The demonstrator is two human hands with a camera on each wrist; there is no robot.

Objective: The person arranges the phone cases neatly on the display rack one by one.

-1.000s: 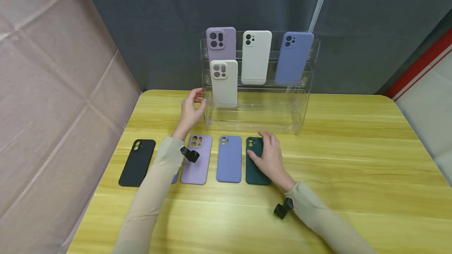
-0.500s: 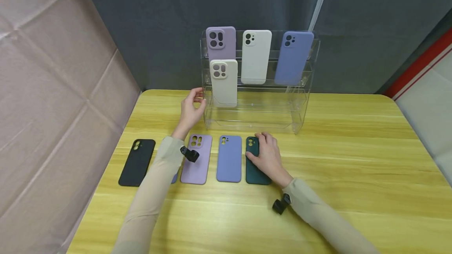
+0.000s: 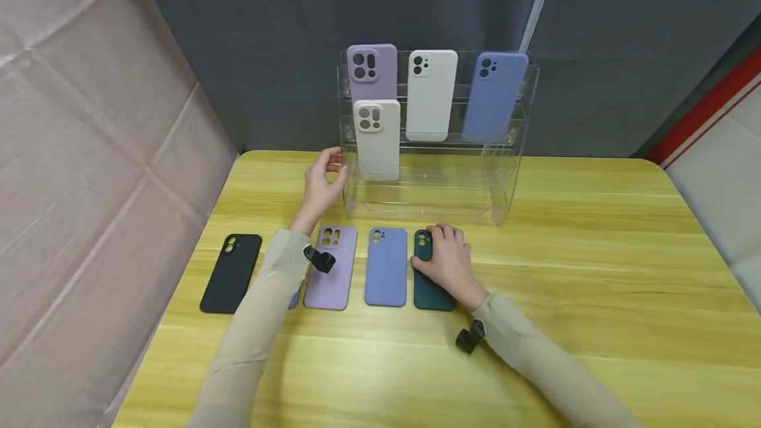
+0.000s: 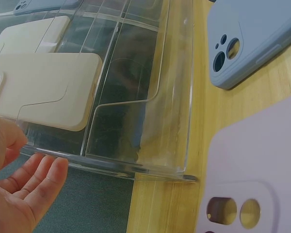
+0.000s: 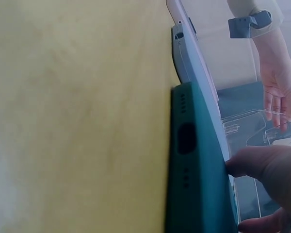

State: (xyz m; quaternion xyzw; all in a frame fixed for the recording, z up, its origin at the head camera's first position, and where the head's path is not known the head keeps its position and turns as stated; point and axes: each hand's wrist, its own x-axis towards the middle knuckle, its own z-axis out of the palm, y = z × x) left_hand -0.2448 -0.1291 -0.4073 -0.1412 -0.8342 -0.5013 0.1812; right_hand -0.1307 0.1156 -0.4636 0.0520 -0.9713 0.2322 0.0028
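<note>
Beside the left end of a transparent tiered display rack (image 3: 428, 200) is my left hand (image 3: 321, 183). Its fingers are relaxed, with the tips right at the rack's side edge. My right hand (image 3: 450, 257) grips a dark green phone case (image 3: 431, 292) that lies on the table. The thumb is at its left edge and the fingers at its upper right, covering part of it. In the right wrist view the green case's bottom edge (image 5: 186, 138) shows a port hole. A blue phone case (image 3: 385, 269) and a lilac phone case (image 3: 329, 283) lie to the left.
A black phone case (image 3: 230, 276) lies far left; the left forearm mostly hides another blue case (image 3: 294, 300). On the rack stand a lilac case (image 3: 373, 88), a white case (image 3: 432, 98), a blue case (image 3: 495, 98) and a cream case (image 3: 378, 150). A grey curtain (image 3: 285, 51) hangs behind.
My right hand has shifted slightly left over the green phone case, its thumb moving to the case's left edge and its fingers drawing in. My left hand has stayed by the rack.
</note>
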